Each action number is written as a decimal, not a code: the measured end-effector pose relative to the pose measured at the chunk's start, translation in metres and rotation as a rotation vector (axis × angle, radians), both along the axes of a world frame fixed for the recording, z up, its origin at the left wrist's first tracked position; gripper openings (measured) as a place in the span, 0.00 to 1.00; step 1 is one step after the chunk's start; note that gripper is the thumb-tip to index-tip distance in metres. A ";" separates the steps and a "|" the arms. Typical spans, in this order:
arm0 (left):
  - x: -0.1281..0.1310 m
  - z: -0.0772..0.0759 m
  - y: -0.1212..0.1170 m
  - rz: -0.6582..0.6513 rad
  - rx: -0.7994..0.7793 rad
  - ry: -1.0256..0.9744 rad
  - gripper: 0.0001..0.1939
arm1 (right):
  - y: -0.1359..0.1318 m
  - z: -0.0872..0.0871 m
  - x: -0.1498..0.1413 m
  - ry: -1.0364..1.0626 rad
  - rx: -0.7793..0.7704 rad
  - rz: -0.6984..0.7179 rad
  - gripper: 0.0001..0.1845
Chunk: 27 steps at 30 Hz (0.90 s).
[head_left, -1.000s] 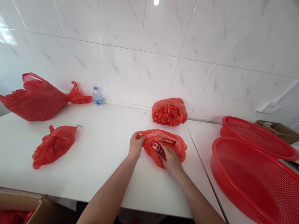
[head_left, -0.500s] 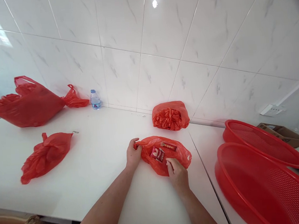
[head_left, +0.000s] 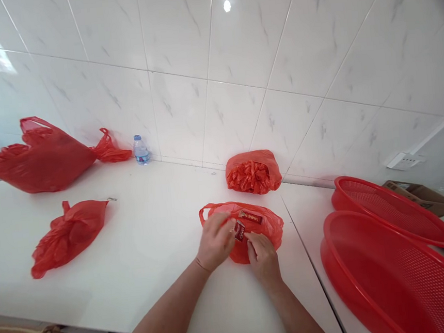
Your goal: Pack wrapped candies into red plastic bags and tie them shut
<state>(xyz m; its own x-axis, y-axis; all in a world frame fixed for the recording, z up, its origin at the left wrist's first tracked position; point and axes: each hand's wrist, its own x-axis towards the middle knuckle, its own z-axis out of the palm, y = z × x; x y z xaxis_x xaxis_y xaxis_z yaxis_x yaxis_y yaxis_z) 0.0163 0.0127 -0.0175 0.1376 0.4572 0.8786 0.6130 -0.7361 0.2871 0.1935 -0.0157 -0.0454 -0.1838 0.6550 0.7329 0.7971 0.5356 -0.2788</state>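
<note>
A red plastic bag (head_left: 269, 223) lies on the white table in front of me, its mouth spread toward me. Two small red snack packets show on it: one dark red with white print (head_left: 239, 230), the other long with a row of gold shapes (head_left: 251, 217). My left hand (head_left: 215, 242) reaches over the bag's left part, fingers bent but apart, covering the left end of the nearer packet. At that packet's lower right, the fingers of my right hand (head_left: 263, 256) are pinched on the bag's near edge. Their tips are partly hidden.
Behind the bag sits a bundle of red bags (head_left: 252, 172). A knotted red bag (head_left: 70, 234), a large red bag (head_left: 50, 158) and a water bottle (head_left: 141, 150) stand left. To the right are two red plastic baskets (head_left: 356, 274) and a cardboard box (head_left: 423, 198).
My left hand has let go of the bag's left handle and moved right, over the nearer packet. The right hand stays nearly in place. A hand at the far right edge is gone.
</note>
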 end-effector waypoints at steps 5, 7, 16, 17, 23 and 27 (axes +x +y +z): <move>0.016 -0.009 -0.003 -0.173 -0.262 0.259 0.14 | 0.000 0.000 0.001 -0.062 -0.053 -0.072 0.15; 0.012 -0.011 0.002 -0.104 -0.322 0.235 0.13 | -0.002 0.002 0.002 -0.057 -0.103 -0.129 0.14; -0.004 -0.015 0.007 0.010 -0.695 0.146 0.28 | -0.007 0.004 0.005 -0.005 -0.370 -0.291 0.15; -0.004 -0.016 0.007 0.002 -0.708 0.138 0.31 | -0.007 0.004 0.004 0.000 -0.369 -0.292 0.15; -0.003 -0.020 0.011 -0.031 -0.739 0.092 0.38 | -0.005 0.002 0.004 0.089 -0.344 -0.190 0.13; -0.003 -0.020 0.011 -0.017 -0.735 0.068 0.37 | -0.003 0.000 0.005 0.101 -0.255 -0.144 0.13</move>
<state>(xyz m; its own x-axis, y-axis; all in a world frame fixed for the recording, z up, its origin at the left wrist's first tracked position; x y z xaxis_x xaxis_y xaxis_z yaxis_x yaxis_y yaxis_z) 0.0136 0.0240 -0.0374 0.1932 0.9221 0.3353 0.6372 -0.3778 0.6718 0.1982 -0.0182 -0.0455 -0.0097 0.8343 0.5512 0.8210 0.3213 -0.4719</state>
